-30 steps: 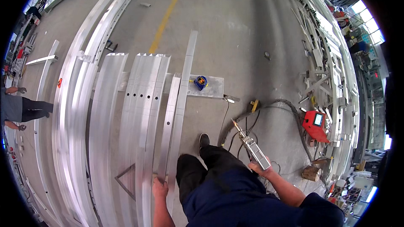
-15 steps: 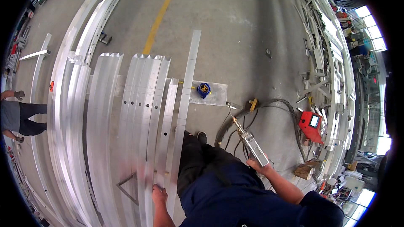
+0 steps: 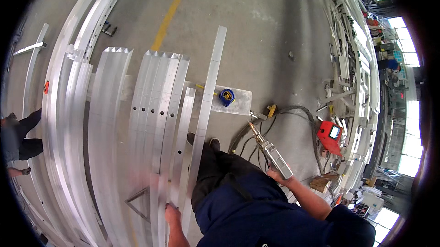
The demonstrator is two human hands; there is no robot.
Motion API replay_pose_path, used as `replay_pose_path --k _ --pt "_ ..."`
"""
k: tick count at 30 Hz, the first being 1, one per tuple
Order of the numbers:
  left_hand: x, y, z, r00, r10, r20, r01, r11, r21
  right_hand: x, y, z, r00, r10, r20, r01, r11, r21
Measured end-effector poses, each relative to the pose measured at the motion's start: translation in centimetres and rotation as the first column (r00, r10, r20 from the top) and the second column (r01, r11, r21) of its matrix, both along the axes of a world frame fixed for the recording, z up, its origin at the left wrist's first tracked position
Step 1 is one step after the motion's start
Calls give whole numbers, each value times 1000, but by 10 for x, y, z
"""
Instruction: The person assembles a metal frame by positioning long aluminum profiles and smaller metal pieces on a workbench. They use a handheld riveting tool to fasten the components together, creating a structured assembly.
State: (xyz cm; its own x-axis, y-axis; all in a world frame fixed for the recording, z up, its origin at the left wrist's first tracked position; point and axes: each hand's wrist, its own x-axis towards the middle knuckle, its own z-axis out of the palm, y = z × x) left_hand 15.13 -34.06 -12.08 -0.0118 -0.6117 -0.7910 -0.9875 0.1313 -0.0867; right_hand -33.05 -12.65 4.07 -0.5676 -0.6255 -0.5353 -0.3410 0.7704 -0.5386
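My right hand (image 3: 277,174) is closed around the near end of a long metal tool (image 3: 271,154). My left hand (image 3: 172,213) touches the near part of a short thin bar (image 3: 182,125), but I cannot tell how tightly its fingers are curled. I have one tool, and its thin tip points far and a little left. It is up in front of me, to the right of my legs.

There are two thin bars by my left leg: the short one, with one dark hole I can see, and a long thin bar (image 3: 208,93) just right of it. Left of them is a wide group of shiny bars (image 3: 156,82) with five dark holes in a row. One metal triangle (image 3: 139,204) lies there too, on the near side.

Farther off, one blue tape measure (image 3: 227,97) sits on one flat metal piece (image 3: 240,105). One red box (image 3: 329,136) stands to the right, past a thick black cable (image 3: 300,108). One other person (image 3: 28,145) is at the far left.

My right arm is bent, coming in from the near right. My left arm reaches straight ahead.
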Motion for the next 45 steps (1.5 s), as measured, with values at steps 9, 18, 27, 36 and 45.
replay_pose_path --k 9,18,27,36,45 --pt "-10 1 -1 999 -4 47 7 998 -62 -3 -22 16 1000 -24 -4 24 998 56" --pt "-256 -103 62 762 -363 -537 303 932 -199 -19 -9 8 982 -142 123 133 988 75" --pt "-542 -109 10 667 -431 -608 226 894 -386 -44 49 -26 967 -224 122 225 974 3" --pt "-569 -84 -24 370 -595 -713 487 778 -396 -80 79 -35 916 -297 269 281 955 99" --pt "-580 -103 7 395 -36 -918 243 968 66 -110 90 -56 976 -133 172 131 991 18"
